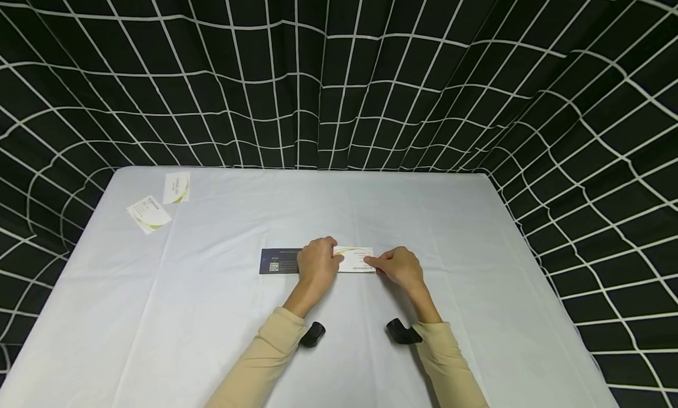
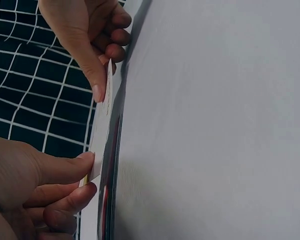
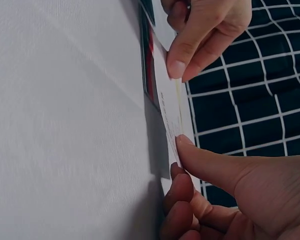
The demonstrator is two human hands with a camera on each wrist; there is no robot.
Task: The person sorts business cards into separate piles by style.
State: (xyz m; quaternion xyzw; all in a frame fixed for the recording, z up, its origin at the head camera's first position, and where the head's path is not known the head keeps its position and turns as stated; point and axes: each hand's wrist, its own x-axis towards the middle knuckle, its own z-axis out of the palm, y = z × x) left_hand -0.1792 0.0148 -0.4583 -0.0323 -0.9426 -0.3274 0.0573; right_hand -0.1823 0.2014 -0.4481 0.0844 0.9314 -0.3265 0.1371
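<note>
Now | left hand (image 1: 316, 261) pinches white card (image 1: 356, 259) | right hand (image 1: 399, 265) pinches opposite end

White business card (image 1: 356, 259), printed face up, flat mid-table, overlapping a dark card (image 1: 279, 261)

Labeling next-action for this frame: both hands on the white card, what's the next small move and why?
Probably lift the white card clear of the table. Both the left hand and right hand already pinch its ends, and the wrist views show it raised off the cloth beside the dark card.
</note>
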